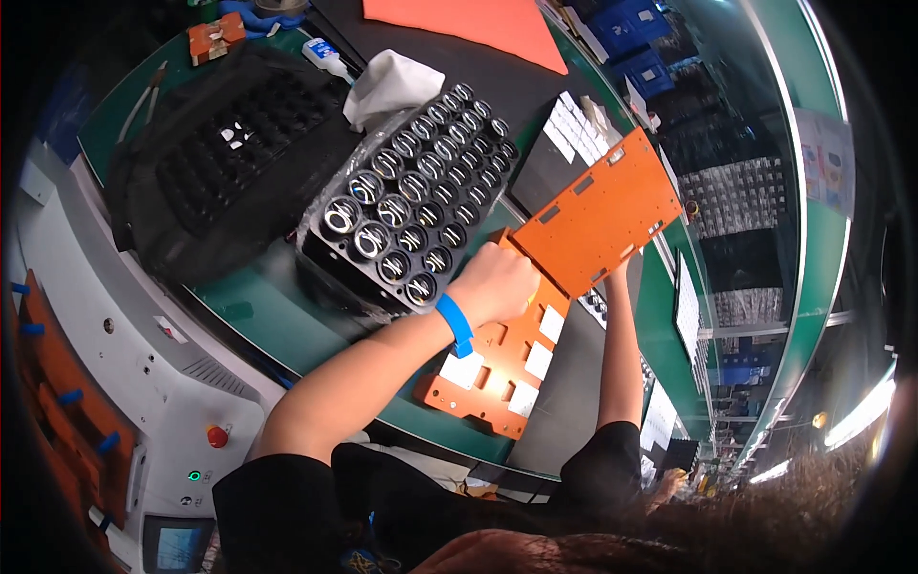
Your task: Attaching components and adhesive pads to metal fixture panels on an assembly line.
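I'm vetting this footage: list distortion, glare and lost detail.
Head view: the green rail bends into an arc, the tube light burns out white, and highlights streak the round parts; same view: the orange base has a bright patch, the black bundle loses detail, corners go black.

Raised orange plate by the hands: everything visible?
The orange plate is flat, roughly rectangular, looks rigid, metal or plastic unclear, with small holes and rectangular slots. It stands tilted, its lower left edge close to the orange base; any hinge is unclear. The right forearm reaches behind its lower right edge, hand mostly hidden, apparently supporting it. Left hand beside it, contact unclear.
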Available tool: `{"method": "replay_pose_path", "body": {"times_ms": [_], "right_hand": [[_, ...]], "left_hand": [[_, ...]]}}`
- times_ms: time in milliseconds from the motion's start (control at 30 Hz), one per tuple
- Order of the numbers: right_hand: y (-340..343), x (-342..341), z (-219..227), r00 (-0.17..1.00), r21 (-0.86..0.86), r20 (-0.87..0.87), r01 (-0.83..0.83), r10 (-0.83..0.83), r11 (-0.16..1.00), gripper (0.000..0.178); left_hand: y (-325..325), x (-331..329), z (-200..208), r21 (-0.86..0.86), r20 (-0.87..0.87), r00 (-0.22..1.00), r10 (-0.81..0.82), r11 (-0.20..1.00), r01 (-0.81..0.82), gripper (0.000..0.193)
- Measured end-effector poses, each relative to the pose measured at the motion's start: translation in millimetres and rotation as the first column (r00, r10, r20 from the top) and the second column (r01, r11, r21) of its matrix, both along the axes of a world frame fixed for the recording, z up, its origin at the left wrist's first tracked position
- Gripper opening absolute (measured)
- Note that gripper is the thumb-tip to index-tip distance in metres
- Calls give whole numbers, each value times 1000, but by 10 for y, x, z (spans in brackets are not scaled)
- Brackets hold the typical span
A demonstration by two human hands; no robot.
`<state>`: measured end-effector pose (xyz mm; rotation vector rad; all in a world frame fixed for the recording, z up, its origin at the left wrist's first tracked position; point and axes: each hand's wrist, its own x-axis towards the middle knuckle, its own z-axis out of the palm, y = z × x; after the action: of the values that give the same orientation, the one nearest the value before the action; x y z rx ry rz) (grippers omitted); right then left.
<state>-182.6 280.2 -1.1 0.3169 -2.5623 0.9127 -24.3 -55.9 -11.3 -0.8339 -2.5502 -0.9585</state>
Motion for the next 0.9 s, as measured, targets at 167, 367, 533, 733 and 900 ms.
{"method": "replay_pose_path", "body": {"times_ms": [167, 367, 533, 733, 900], "right_hand": [[-43, -112, -279, 994, -59, 66, -82, 86, 995, 28], [84, -227, -342, 983, -112, 117, -131, 144, 985, 29], [91, -207, -450, 968, -166, 164, -165, 192, 972, 30], [132, -273, -431, 948, -220, 214, -189, 237, 957, 32], [85, -243, -316, 942, -246, 228, -190, 248, 950, 33]], "left_hand": [[-45, 11, -31, 24, -9, 1000, 3, 1000, -3, 11], [-55, 28, -16, 11, -34, 999, 10, 1000, -10, 12], [-88, 20, -59, 15, -39, 999, 9, 1000, -8, 14], [-57, -6, -33, 7, -52, 999, 1, 1000, 0, 13], [-79, 9, 19, -2, -10, 1000, 13, 1000, -13, 21]]}}
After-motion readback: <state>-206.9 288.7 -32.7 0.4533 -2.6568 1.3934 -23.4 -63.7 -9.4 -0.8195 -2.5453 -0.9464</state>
